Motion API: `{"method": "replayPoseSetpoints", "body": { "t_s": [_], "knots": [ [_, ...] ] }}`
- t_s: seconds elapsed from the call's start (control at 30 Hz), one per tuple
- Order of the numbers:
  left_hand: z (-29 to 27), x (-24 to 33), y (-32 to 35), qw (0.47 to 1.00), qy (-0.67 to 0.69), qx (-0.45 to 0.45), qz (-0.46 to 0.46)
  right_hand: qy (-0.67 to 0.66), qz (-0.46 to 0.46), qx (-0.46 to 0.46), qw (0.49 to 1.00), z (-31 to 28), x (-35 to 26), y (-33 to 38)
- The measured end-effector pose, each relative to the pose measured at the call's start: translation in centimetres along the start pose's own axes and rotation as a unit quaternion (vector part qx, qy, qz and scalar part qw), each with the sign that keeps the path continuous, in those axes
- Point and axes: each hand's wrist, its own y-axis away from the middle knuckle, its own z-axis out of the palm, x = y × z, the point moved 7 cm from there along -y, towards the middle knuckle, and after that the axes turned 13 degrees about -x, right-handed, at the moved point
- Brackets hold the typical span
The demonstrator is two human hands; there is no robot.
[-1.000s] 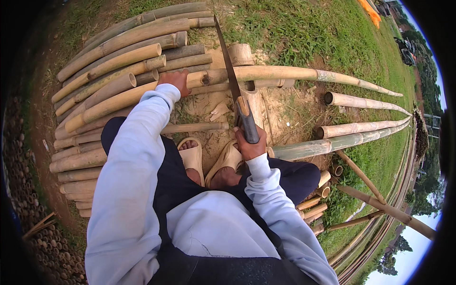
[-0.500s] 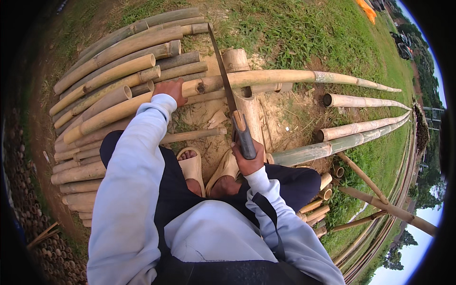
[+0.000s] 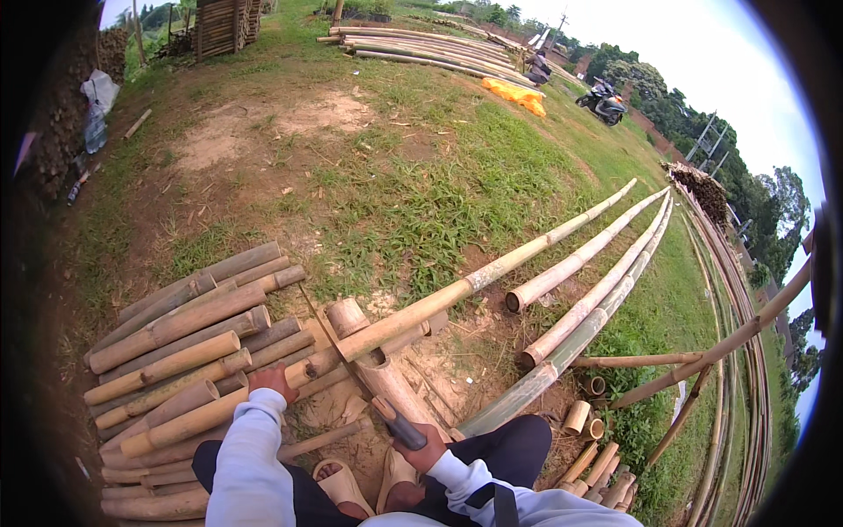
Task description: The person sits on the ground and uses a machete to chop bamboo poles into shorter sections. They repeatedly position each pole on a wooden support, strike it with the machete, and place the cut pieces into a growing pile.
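Observation:
A long bamboo pole runs from the cut pieces at lower left toward the far right. My left hand is closed over it near the left end, pressing it down. My right hand grips the dark handle of a handsaw. The saw's blade crosses the pole just right of a dark knot, its tip pointing up and left. Under the pole are a short upright bamboo stump and a thick bamboo support lying toward my feet. How deep the blade sits in the pole cannot be made out.
Several cut bamboo lengths lie stacked at left. More long poles stretch away at right, beside a bamboo frame and short offcuts. Farther off are a motorbike, an orange sheet and a pole pile.
My view has tilted upward, bringing the far yard into sight and the hands lower in the picture. Both hands keep their holds, and the saw still lies across the pole.

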Motion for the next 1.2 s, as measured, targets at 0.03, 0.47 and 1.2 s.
{"method": "replayPoseSetpoints", "body": {
  "t_s": [0.03,0.47,1.2],
  "knots": [
    [0.0,1.6,-0.3,1.000,0.003,-0.007,0.019,0.039,-0.022,0.025,0.999,-0.1,0.0,-2.7],
    [-0.2,0.2,1.0,1.000,0.012,0.001,0.017,-0.031,0.054,0.025,0.998,-0.6,-6.1,14.4],
    [-1.6,1.4,1.0,0.999,0.008,0.023,0.042,-0.030,0.021,0.020,0.999,0.5,-2.8,-2.1]
  ]
}}
